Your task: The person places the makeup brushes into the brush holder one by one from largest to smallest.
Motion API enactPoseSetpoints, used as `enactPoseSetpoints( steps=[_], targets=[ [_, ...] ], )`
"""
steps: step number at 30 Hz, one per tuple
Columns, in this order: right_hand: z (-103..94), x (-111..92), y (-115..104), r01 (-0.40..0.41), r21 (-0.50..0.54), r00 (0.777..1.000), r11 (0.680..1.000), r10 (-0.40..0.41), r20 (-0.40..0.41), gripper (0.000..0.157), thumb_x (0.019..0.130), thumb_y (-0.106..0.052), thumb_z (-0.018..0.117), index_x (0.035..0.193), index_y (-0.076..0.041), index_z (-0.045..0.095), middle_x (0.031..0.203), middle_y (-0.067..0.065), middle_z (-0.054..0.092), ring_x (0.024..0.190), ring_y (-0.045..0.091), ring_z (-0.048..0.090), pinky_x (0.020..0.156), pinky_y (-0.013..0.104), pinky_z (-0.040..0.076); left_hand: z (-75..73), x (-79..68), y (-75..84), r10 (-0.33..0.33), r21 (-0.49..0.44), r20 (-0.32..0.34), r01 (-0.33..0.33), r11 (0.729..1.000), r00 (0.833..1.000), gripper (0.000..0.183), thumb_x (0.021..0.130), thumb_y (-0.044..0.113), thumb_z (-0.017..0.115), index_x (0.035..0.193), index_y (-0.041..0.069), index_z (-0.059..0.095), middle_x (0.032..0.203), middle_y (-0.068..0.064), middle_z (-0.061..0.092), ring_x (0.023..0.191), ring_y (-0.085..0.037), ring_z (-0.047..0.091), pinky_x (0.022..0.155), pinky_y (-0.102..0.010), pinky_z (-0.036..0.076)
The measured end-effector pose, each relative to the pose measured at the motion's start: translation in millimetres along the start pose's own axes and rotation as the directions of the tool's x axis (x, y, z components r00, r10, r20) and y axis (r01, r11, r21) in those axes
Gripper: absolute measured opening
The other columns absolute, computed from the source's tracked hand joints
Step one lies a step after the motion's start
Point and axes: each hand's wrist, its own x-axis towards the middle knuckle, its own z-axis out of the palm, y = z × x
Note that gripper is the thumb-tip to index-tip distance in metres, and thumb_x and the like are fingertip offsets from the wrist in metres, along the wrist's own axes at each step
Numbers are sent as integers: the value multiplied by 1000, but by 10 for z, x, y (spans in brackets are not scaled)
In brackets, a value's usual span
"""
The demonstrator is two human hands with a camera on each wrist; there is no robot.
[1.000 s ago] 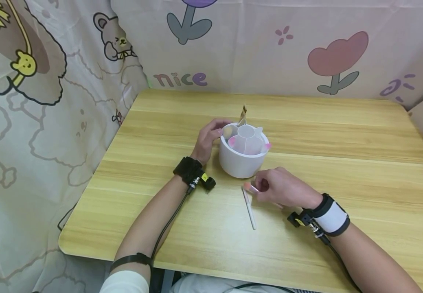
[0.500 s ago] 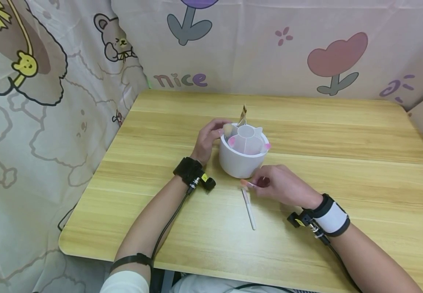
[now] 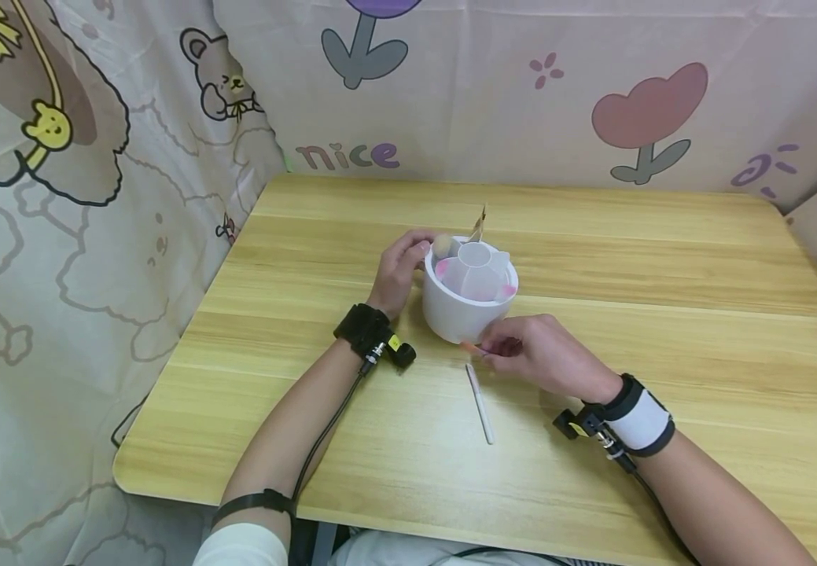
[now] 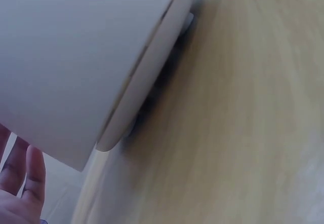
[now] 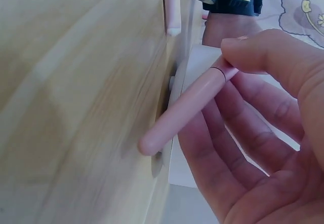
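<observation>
A round white makeup brush holder (image 3: 459, 316) stands on the table, with an inner divider that has pink patches. My left hand (image 3: 397, 271) holds its left side, fingers curving round toward the back; in the left wrist view, several fingers (image 4: 34, 176) show at its wall. Just in front of the holder, my right hand (image 3: 546, 354) pinches a makeup brush (image 5: 182, 110) with a pink handle between thumb and fingers. Its orange-pink bristles point left at the holder's base. Below it lies a second slim, pale pink-and-white stick (image 3: 480, 402).
A fluffy cream brush head (image 3: 442, 246) and a gold pointed piece (image 3: 477, 226) stick up from the holder. The wooden table (image 3: 663, 299) meets a printed cloth (image 3: 493, 94) at the back and another at the left.
The holder's inner divider and gold piece have turned slightly, the gold piece shifting right. My right hand has moved a little up and left with the brush, whose bristles now point left.
</observation>
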Motion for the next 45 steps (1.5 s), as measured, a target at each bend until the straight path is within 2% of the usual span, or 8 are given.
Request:
enactPoseSetpoints(
  steps=[8,16,21,27,32,38,42,45],
  targets=[
    [27,10,10,76,35,997,996,-75,-30,12,80,-13,76,89,-18,69,83,-14,66,74,3,62,65,23,55,-2,4,-22,-20,46,-18,21,999,1000,41,96,32,43,110,1,64,98,-10,63,82,-21,57,76,-31,48],
    [42,18,-5,141,38,987,989,-137,-83,11,81,-16,75,90,-19,69,85,-14,65,76,3,62,66,24,55,-14,3,-32,-11,47,0,11,999,1000,44,97,34,41,112,1,65,101,-11,64,85,-21,57,77,-32,48],
    [32,16,-5,192,82,970,978,-176,-170,11,83,-14,72,93,-17,69,89,-12,66,79,4,64,68,24,56,-22,-7,0,-23,61,14,22,998,1000,45,97,35,40,113,1,65,101,-11,64,86,-20,56,78,-31,47],
    [-6,5,-21,252,151,943,956,-208,-258,17,84,-12,72,99,-16,69,96,-9,68,83,6,65,70,23,56,-23,-42,128,-23,48,29,22,999,999,42,96,29,41,112,-3,64,101,-15,63,84,-21,57,77,-32,47],
    [-35,-10,-79,325,204,914,924,-251,-318,23,79,0,73,98,-12,69,100,-2,70,82,11,66,70,26,57,-20,-29,73,-18,50,34,17,999,999,44,96,32,40,113,-1,64,104,-14,64,88,-21,57,78,-32,48],
    [-99,-25,-237,409,266,872,873,-288,-395,30,71,18,70,95,1,67,90,12,67,78,14,65,69,27,57,-22,-4,-23,-26,58,41,23,998,999,49,95,39,39,116,2,63,108,-13,64,93,-22,58,80,-34,48],
    [-148,-35,-277,465,348,848,814,-296,-440,31,67,27,65,92,9,64,86,17,64,76,15,64,69,27,57,-25,-9,20,-38,65,50,35,997,998,47,96,36,38,117,2,63,107,-14,63,91,-23,57,79,-33,47],
    [-172,-37,-267,503,382,828,776,-306,-469,32,66,30,62,92,12,62,87,18,63,76,16,63,71,27,57,-21,-43,141,-41,69,56,37,997,998,45,96,32,38,116,0,62,107,-14,63,90,-22,57,79,-32,47]
  ],
)
